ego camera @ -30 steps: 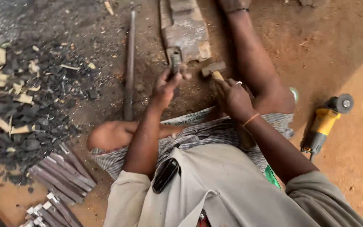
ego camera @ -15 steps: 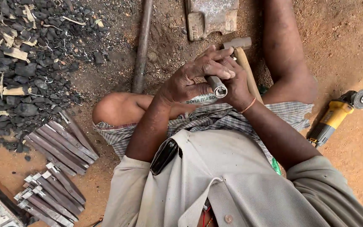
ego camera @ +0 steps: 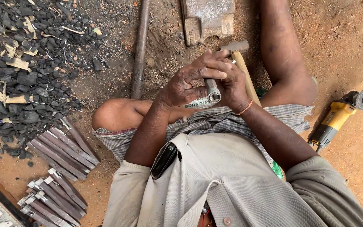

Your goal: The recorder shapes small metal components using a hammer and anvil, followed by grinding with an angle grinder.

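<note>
Little had shifted since half a second earlier: both hands stayed raised together near the lap. Left hand [ego camera: 181,86] wrapped round a short metal tube [ego camera: 211,90], turning its open end up as if for inspection; right hand [ego camera: 232,84] steadied it while gripping one wooden-handled hammer [ego camera: 242,67]. One yellow angle grinder [ego camera: 337,117] lay right; two stacks of metal strips [ego camera: 64,147] lay left.
</note>
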